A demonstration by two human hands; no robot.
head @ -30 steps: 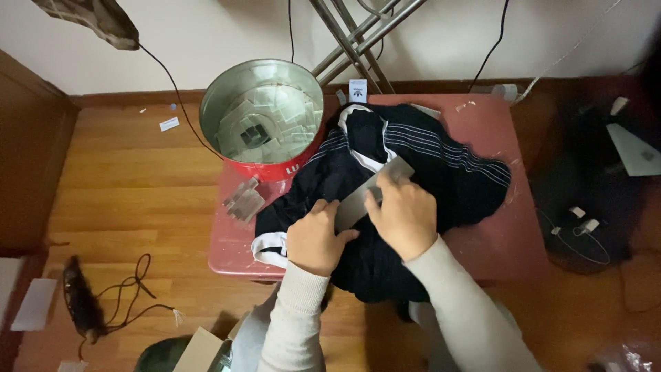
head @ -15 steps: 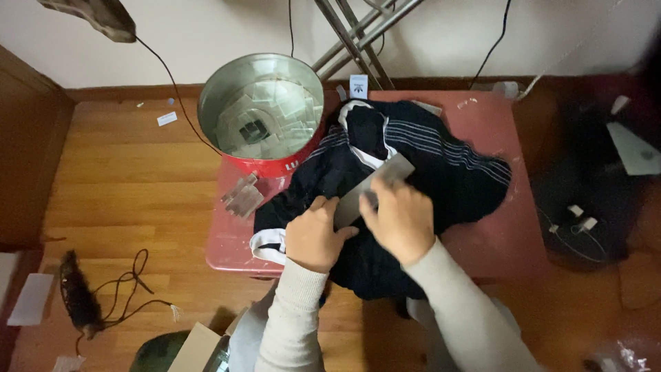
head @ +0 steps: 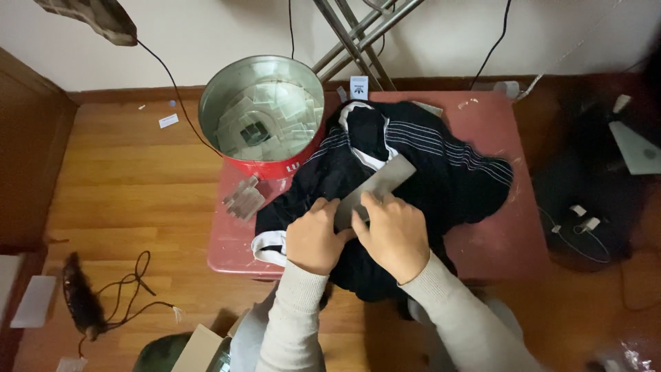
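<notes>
Both hands press side by side on a dark striped garment (head: pixel 427 158) heaped on the red table (head: pixel 496 234): left hand (head: pixel 315 238) curled with knuckles down, right hand (head: pixel 394 234) closed on a flat grey card (head: pixel 375 187) jutting beyond its fingers; farther left stands a round tin (head: pixel 265 117)

Both forearms reach up from the bottom edge, sleeves to the wrists. The left hand (head: pixel 315 235) lies knuckles up with fingers curled under; the right hand (head: pixel 390 233) sits close beside it, fingers bent, fingertips pressing down.
</notes>
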